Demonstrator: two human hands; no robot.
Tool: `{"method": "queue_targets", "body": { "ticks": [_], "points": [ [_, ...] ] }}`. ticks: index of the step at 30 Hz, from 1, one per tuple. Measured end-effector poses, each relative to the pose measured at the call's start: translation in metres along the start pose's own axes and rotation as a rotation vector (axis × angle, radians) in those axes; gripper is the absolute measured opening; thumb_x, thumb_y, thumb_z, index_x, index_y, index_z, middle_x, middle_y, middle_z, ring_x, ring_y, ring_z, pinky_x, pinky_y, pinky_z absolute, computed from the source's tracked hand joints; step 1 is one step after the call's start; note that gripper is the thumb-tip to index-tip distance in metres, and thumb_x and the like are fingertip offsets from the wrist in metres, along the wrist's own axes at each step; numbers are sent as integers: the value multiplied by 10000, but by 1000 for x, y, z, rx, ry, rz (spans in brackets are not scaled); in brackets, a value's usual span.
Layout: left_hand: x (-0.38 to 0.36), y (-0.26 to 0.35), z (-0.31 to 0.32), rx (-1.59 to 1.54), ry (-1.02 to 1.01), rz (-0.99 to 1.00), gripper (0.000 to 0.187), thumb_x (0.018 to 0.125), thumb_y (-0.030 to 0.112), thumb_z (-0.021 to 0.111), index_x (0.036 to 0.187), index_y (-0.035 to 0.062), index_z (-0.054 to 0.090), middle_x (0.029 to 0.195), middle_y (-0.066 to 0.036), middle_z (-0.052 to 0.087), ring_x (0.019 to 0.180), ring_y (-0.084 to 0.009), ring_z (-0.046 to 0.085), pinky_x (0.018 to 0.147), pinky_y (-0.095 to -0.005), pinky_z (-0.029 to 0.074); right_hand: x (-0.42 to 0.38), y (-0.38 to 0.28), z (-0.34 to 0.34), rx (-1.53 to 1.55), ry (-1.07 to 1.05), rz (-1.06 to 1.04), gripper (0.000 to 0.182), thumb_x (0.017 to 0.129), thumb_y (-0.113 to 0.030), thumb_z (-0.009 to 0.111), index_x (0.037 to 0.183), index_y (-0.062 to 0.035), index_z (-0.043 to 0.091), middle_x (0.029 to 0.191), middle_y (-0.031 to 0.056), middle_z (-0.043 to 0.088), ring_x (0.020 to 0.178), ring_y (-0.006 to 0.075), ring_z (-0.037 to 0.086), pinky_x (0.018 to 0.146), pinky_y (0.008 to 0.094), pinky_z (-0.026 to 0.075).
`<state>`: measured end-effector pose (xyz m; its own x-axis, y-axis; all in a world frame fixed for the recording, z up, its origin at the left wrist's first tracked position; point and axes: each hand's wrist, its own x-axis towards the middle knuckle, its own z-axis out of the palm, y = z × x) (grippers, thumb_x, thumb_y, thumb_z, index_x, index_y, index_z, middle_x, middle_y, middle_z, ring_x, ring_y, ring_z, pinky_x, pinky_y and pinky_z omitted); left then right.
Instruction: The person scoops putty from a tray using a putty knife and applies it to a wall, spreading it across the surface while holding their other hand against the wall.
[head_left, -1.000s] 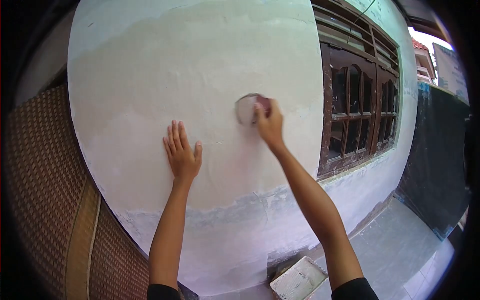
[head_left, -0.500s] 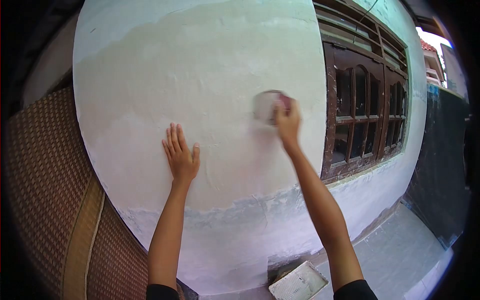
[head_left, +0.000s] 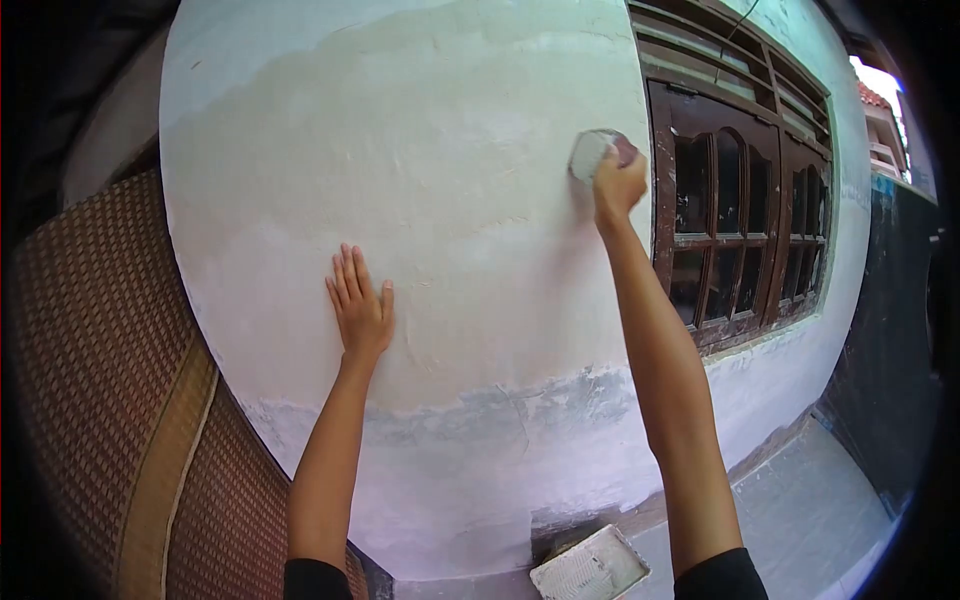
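My left hand (head_left: 362,312) lies flat against the pale wall (head_left: 450,270), fingers spread and holding nothing. Higher up and to the right, my right hand (head_left: 619,185) is closed around a round, flat tool (head_left: 592,155) with a whitish face and a dark reddish part by the fingers. The tool is at the wall surface, just left of the window frame. What kind of tool it is, I cannot tell for certain. Rough, greyish patches run along the lower wall, and faint ridges mark the surface between my hands.
A brown wooden window (head_left: 735,215) with glass panes is set in the wall at right. A whitish tray (head_left: 592,568) sits on the floor at the wall's foot. Woven brown panels (head_left: 95,350) stand at left, a dark panel (head_left: 895,330) at far right.
My right hand has moved up and to the right with the tool, closer to the window. My left hand stays in place on the wall. The view has shifted slightly.
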<state>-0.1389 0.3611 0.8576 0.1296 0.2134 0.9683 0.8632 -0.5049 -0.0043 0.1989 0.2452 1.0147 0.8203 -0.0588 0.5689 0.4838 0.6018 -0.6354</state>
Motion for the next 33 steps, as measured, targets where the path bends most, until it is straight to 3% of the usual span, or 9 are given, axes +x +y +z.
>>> {"method": "queue_targets", "body": {
  "ticks": [2,4,6,9,13,17,21,26,33],
  "points": [
    [0,6,1,-20,0,-21,725,1001,294,472,1568,17,116,1645,-168,94,1520,-337,80,1212,-534,76,-13,6,-10,87,-65,-94,311,943,-218,607,1166,-1,594,1048,202,684,940,367,664,857,454,506],
    [-1,11,3,-43,0,-38,721,1005,275,462,1570,14,97,1646,-174,76,1520,-348,66,1210,-541,67,-53,1,-12,150,-340,-147,283,943,-223,607,1121,-3,596,982,197,671,880,355,644,799,454,497],
    [-4,16,5,-57,20,-65,721,1007,294,466,1565,-1,117,1648,-170,89,1518,-350,84,1209,-536,92,-89,22,7,121,-501,-369,268,933,-224,613,1086,-7,583,936,216,635,878,375,604,791,465,467],
    [-8,23,2,-82,5,-87,705,1010,273,454,1566,3,116,1648,-171,90,1519,-344,93,1209,-530,97,-118,29,10,-58,-551,-491,272,919,-231,622,1072,-12,568,914,234,602,901,404,566,815,488,438],
    [-9,23,-7,-86,-51,-111,684,1014,255,434,1568,10,118,1648,-169,93,1519,-338,99,1210,-523,105,-80,52,-6,-78,-342,-363,268,907,-222,619,1077,-15,601,970,245,630,929,429,578,836,510,439],
    [-13,19,-12,-101,-113,-96,662,1020,243,409,1572,22,115,1648,-166,92,1516,-341,112,1208,-529,121,-24,80,-61,-40,-62,-43,266,931,-180,620,1113,13,604,1034,205,684,952,336,667,858,418,505],
    [-11,19,-15,-131,-130,-101,642,1019,253,409,1563,17,162,1641,-172,129,1509,-341,147,1209,-524,129,-20,110,-101,88,-90,51,327,936,-221,652,1145,23,587,1082,158,667,1012,257,641,883,369,489],
    [-24,36,-21,-226,-175,-106,626,1007,244,448,1544,16,224,1619,-175,205,1498,-344,179,1205,-524,151,-76,128,-148,283,-264,287,303,983,-217,618,1188,4,588,1101,66,640,1008,137,593,873,301,480],
    [-80,69,-34,-578,-221,27,516,977,183,507,1456,15,410,1515,-187,398,1439,-364,312,1186,-459,245,-147,163,-201,196,-347,482,279,994,-205,611,1194,-14,584,1087,55,632,963,125,594,836,284,490]
  ]
}}
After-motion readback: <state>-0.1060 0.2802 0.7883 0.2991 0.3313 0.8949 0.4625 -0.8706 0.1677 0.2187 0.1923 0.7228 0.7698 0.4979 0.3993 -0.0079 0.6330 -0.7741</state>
